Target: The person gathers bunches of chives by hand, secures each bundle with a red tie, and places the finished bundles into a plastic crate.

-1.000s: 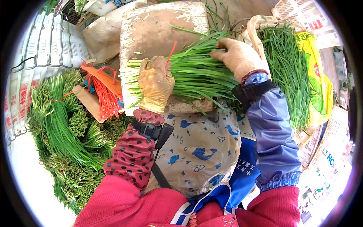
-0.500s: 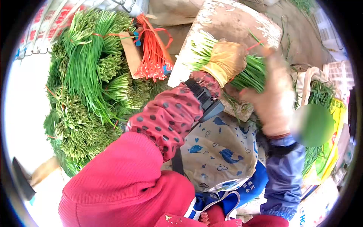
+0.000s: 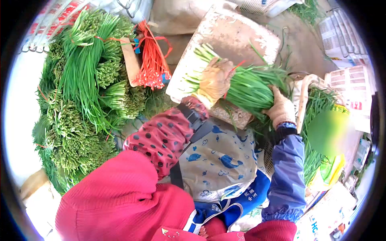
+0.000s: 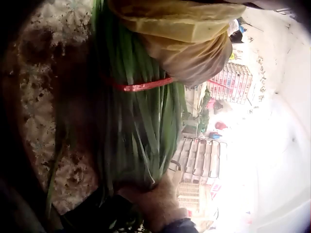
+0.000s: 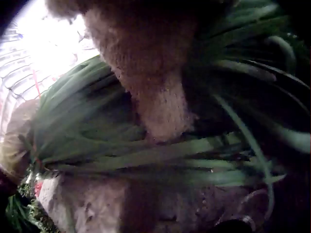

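A bundle of garlic chives (image 3: 253,90) lies over the worn board (image 3: 241,28), its pale stem ends pointing left. My left hand (image 3: 215,80), in a yellowed thin glove, grips the bundle near the stems. A red tie (image 4: 141,87) crosses the leaves right beside that hand in the left wrist view. Around the leafy end on the right, my right hand (image 3: 281,109) in a knitted glove holds the leaves. The thumb of the right hand (image 5: 163,107) presses over them in the right wrist view; the other fingers are partly hidden.
Piled bundles of chives (image 3: 76,132) stand at the left. Red ties (image 3: 149,64) hang in a bunch beside a cardboard strip (image 3: 130,60). On the right, loose chives (image 3: 317,144) lie by a basket with a pale handle (image 3: 303,100). White crates (image 3: 350,86) stand behind.
The view has swung toward the left. My right hand has swept across the leaves, blurred half a second ago, and now holds their outer end. A red tie now shows around the bundle beside my left hand.
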Available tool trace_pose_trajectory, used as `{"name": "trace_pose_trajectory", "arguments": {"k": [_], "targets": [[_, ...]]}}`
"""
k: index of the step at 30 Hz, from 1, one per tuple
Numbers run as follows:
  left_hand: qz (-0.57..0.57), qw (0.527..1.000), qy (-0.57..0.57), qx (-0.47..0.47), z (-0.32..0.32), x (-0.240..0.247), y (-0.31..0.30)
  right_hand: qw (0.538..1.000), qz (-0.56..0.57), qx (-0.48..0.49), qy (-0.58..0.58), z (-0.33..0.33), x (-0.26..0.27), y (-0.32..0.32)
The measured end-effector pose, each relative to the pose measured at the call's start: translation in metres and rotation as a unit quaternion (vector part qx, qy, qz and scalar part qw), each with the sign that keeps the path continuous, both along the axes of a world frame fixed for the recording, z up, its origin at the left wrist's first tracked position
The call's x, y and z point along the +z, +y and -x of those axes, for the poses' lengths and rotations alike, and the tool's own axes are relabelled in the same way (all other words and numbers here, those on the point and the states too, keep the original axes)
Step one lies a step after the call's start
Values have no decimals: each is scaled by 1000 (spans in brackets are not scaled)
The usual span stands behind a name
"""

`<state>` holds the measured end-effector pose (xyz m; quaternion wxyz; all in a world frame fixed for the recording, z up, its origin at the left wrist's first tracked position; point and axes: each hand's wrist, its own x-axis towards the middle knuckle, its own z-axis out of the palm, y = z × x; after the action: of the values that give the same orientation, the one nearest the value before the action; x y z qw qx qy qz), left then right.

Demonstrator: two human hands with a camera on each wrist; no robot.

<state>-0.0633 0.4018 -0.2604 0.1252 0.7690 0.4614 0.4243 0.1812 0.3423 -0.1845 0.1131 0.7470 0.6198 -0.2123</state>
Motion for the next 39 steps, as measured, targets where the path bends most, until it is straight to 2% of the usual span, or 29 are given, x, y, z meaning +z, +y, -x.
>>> {"name": "trace_pose_trajectory", "arguments": {"k": [1,2,3,4,5,7,8,9,12,14,15,16,18,20,22,23,24,25,27,28,29,30,32,33,34,35,36,37,39], "targets": [[2,1000,-4,6,5,2,1,999,31,-1,-28,11,23,2],[67,994,-89,-5,7,2,0,998,25,10,-57,22,52,1],[132,976,-172,-17,11,2,2,980,-109,126,-110,16,63,-7],[101,980,-168,-12,19,16,4,977,-104,112,-146,33,97,-3],[184,959,-214,-5,25,47,2,974,-95,96,-180,54,142,4],[349,889,-295,9,31,112,-11,958,-144,155,-191,64,197,15],[301,877,-374,9,28,98,-8,947,-185,172,-197,76,227,17],[255,845,-468,-48,24,123,-13,934,-225,189,-204,87,255,18],[255,762,-586,-103,15,157,-11,791,-360,356,-343,105,315,23],[265,755,-594,-79,15,166,-14,748,-399,398,-351,125,322,20],[272,752,-596,-73,14,169,-14,758,-392,404,-329,132,320,21],[263,783,-561,-60,15,139,-10,787,-371,397,-294,138,314,21],[295,806,-510,-53,26,109,-13,866,-307,337,-204,142,285,20],[332,797,-498,-82,30,79,-4,939,-265,210,-69,133,253,21],[364,771,-508,-119,30,56,19,959,-271,60,64,111,242,21],[374,757,-518,-135,33,41,36,959,-261,105,-22,101,242,27],[386,742,-528,-148,43,27,50,944,-214,197,-155,98,255,23],[394,724,-540,-170,55,15,69,903,-157,293,-274,91,260,25],[385,662,-580,-277,80,2,102,940,-165,200,-223,63,261,27],[374,560,-606,-423,81,27,103,952,-182,169,-180,47,267,18],[350,625,-603,-350,74,44,93,960,-201,142,-137,32,273,10],[333,686,-589,-269,67,61,84,959,-202,125,-153,20,262,11],[309,804,-456,-225,49,77,68,887,-239,-17,-395,20,188,21],[272,898,-289,-187,33,79,59,895,-228,-20,-383,32,180,15],[164,930,-221,-244,24,72,45,902,-217,-25,-372,44,173,8],[46,942,-164,-290,17,65,31,972,21,104,-210,63,224,-8],[3,948,-120,-296,6,55,22,990,28,72,-114,74,194,-11],[15,955,-114,-274,-7,46,14,997,36,62,-9,90,142,-9],[53,970,-125,-200,-18,30,13,974,-21,176,143,115,117,-3]]}}
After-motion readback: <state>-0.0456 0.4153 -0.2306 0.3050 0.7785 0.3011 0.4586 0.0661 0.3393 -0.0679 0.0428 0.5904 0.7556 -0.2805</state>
